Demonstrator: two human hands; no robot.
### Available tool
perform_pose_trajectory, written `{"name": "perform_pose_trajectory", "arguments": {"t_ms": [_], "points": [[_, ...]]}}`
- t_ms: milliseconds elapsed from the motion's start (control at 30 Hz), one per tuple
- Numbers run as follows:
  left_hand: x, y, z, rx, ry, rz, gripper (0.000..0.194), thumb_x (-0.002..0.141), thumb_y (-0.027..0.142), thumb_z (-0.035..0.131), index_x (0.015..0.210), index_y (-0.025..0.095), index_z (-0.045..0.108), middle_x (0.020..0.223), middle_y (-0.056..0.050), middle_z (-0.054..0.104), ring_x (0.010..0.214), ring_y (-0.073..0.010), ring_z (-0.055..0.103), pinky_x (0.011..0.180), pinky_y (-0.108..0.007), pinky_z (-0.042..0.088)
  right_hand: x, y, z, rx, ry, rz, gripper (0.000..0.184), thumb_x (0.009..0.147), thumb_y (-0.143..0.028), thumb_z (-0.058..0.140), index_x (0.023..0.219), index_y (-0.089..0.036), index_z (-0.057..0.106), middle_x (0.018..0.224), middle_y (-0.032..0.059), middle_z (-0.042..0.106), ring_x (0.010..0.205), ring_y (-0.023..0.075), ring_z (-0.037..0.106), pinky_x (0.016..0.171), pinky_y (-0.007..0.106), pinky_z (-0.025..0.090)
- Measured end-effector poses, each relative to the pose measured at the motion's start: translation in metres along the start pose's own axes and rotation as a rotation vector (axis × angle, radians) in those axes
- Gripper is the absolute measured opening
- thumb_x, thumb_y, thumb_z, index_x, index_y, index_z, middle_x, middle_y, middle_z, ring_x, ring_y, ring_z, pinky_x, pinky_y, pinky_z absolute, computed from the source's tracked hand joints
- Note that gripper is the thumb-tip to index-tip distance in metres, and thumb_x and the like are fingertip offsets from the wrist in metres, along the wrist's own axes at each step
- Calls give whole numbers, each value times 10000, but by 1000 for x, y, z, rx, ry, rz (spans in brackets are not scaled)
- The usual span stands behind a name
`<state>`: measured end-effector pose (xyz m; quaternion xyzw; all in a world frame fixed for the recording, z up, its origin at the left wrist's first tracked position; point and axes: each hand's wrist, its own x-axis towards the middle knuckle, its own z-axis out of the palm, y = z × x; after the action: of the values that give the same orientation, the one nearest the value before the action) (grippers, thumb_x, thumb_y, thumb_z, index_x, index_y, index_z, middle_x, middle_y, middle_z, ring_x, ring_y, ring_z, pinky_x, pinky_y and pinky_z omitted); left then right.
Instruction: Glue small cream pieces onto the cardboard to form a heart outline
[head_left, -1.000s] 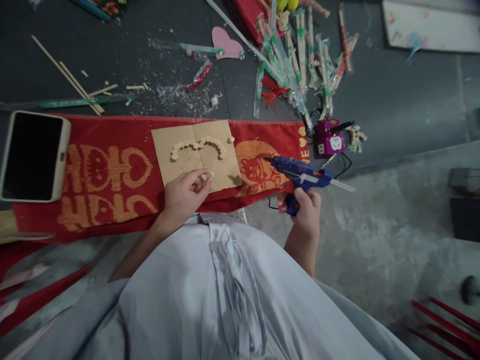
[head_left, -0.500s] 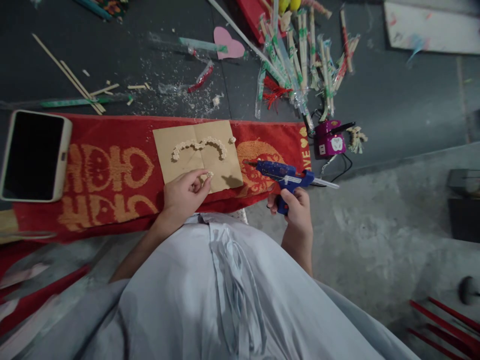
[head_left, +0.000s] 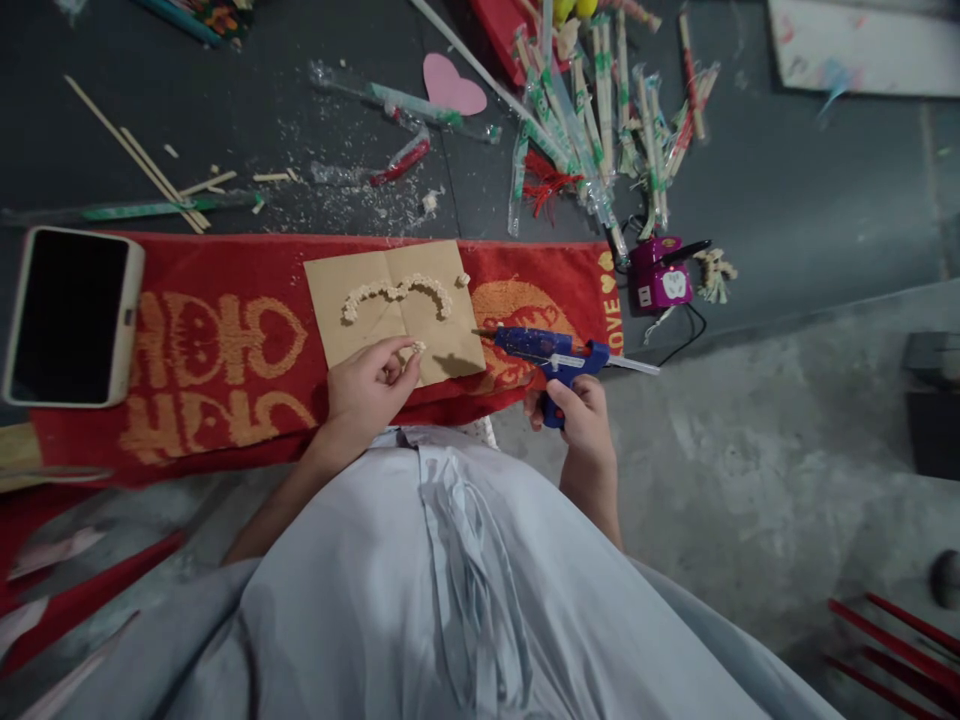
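- A small pale bead-like piece (head_left: 419, 348) is pinched between thumb and fingers (head_left: 397, 352) of the left hand (head_left: 367, 392), at the near edge of a brown cardboard sheet (head_left: 450, 345).
- The left hand is rested on the near part of that sheet and on the red towel (head_left: 225, 290) beneath it.
- A blue hot glue gun (head_left: 551, 350) is gripped by its handle in the clenched fingers (head_left: 559, 398) of the right hand (head_left: 581, 420); its nozzle is pointed left, with the tip just beside the right edge of the cardboard sheet.
- A clear glue stick (head_left: 634, 366) is seen projecting from the back of the gun, to the right.
- On the far half of the cardboard, a curved row of pale pieces (head_left: 397, 292) is laid out in two arches.
- The red towel, printed with orange figures and letters, is spread left to right across the floor (head_left: 750, 470).
- A phone with a dark screen (head_left: 71, 315) is lain on the left end of the towel.
- A purple power adapter (head_left: 660, 280) with a black cord is set just beyond the right end of the towel.
- Farther off, wrapped chopsticks (head_left: 592, 110), a pink paper heart (head_left: 450, 88), bare wooden sticks (head_left: 135, 150) and pale crumbs (head_left: 352, 195) are scattered.
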<state>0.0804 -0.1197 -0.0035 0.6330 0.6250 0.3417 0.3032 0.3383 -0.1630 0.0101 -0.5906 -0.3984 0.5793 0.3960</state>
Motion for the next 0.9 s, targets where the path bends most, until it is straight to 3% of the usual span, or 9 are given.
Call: {"name": "perform_pose_trajectory", "arguments": {"t_ms": [400, 900], "points": [[-2, 4, 1, -102, 38, 88, 205, 809, 286, 657, 963, 183, 746, 547, 70, 512, 476, -41, 422, 511, -166, 364, 1, -6, 19, 13, -170, 26, 443, 826, -570, 621, 599, -189, 622, 542, 21, 649, 417, 103, 537, 397, 226, 417], [-2, 10, -2, -102, 2, 62, 231, 816, 336, 639, 963, 195, 748, 559, 58, 525, 461, -45, 383, 484, -175, 355, 2, -7, 19, -44, -207, 43, 450, 824, -596, 604, 611, -199, 614, 530, 7, 626, 426, 109, 528, 415, 237, 429]]}}
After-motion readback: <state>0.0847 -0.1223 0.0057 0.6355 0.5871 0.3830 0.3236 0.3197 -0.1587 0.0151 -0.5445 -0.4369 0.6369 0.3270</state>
